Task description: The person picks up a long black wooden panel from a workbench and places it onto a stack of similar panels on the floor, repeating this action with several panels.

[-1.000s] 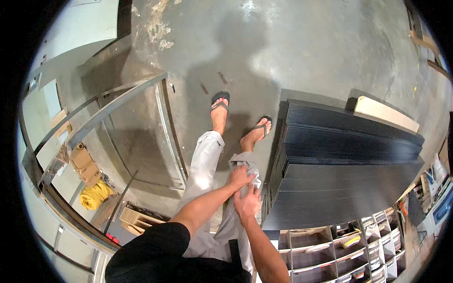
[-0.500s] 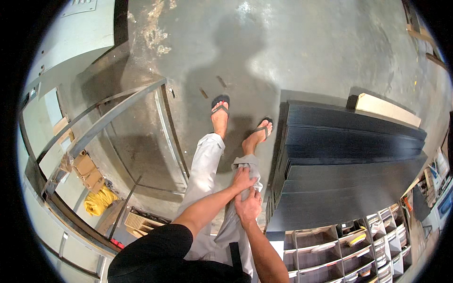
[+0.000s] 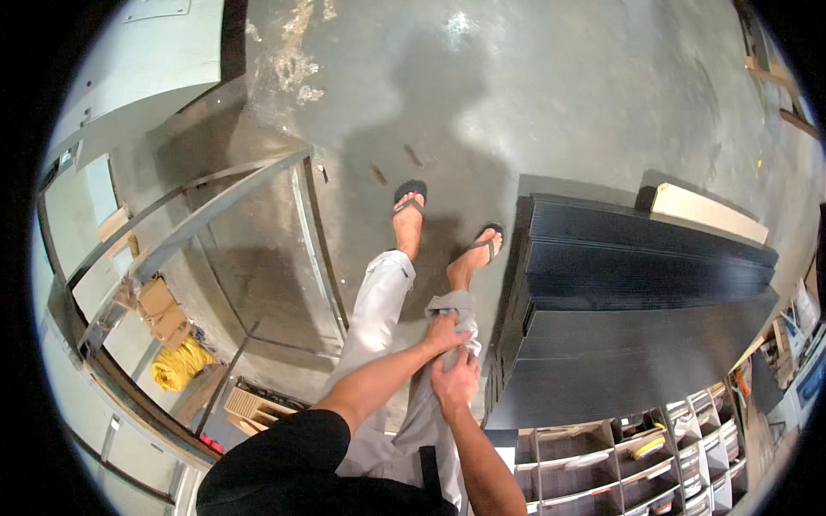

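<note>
Both my hands are on the right leg of my light grey trousers [image 3: 416, 414], around the knee and shin. My left hand [image 3: 445, 333] is curled round the trouser leg below the rolled cuff's near side, its fingers bent into the fabric. Just nearer to me, my right hand [image 3: 456, 378] grips the same leg, thumb and fingers pinching the cloth. The rolled cuff [image 3: 451, 303] sits above my bare right ankle. My feet are in dark flip-flops [image 3: 411, 191] on the concrete floor.
To my right stands a stack of black panels [image 3: 641, 344] with a pale board [image 3: 710, 212] at its far edge. A metal frame [image 3: 219, 206] stands at left, with a yellow bundle [image 3: 182, 365] and cardboard [image 3: 163, 311] beyond. Compartment shelving [image 3: 576, 464] lies at the lower right.
The scene has shifted slightly as my head moved. My left hand's fingers, which lay extended near the cuff, are now more curled around the leg. My right hand stays nearly in place.
</note>
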The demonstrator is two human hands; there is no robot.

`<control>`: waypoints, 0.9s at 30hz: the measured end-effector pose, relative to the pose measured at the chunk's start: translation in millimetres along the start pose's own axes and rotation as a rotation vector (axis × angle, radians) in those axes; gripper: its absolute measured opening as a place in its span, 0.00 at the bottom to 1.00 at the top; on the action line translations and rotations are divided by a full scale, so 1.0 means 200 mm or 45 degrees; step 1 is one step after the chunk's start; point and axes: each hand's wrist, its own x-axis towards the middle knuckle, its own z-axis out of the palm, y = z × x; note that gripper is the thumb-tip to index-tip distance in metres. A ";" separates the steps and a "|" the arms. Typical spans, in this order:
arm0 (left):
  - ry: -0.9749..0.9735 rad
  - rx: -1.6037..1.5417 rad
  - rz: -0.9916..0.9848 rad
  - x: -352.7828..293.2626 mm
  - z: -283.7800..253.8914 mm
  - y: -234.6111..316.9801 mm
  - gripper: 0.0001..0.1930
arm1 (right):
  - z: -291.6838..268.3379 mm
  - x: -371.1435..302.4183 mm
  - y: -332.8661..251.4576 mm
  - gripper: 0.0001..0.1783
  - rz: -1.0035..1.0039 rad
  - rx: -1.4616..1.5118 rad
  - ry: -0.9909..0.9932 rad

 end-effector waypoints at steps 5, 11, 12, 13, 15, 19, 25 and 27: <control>-0.605 -0.042 -0.335 0.01 -0.25 0.11 0.24 | 0.02 0.02 0.02 0.34 -0.021 -0.015 -0.023; -0.596 1.135 -0.222 0.17 -0.60 -0.11 0.37 | -0.03 0.02 0.00 0.36 0.050 -0.025 -0.111; -0.627 1.077 -0.138 0.17 -0.65 -0.20 0.39 | -0.03 0.02 0.01 0.36 0.058 -0.029 -0.107; -0.655 1.016 -0.058 0.18 -0.68 -0.25 0.41 | -0.05 0.03 0.01 0.36 0.055 -0.033 -0.110; -0.682 1.054 -0.089 0.22 -0.67 -0.28 0.42 | -0.09 0.03 -0.01 0.35 0.021 -0.035 -0.148; -0.774 1.143 -0.071 0.16 -0.72 -0.12 0.35 | -0.01 0.09 0.14 0.29 -0.373 0.044 0.215; -0.096 0.480 -0.107 -0.17 -1.00 0.00 0.26 | -0.19 0.16 0.11 0.20 -0.374 -0.011 0.202; 0.232 0.403 0.029 -0.29 -1.12 -0.02 0.25 | -0.15 0.18 0.21 0.19 -0.569 -0.035 0.257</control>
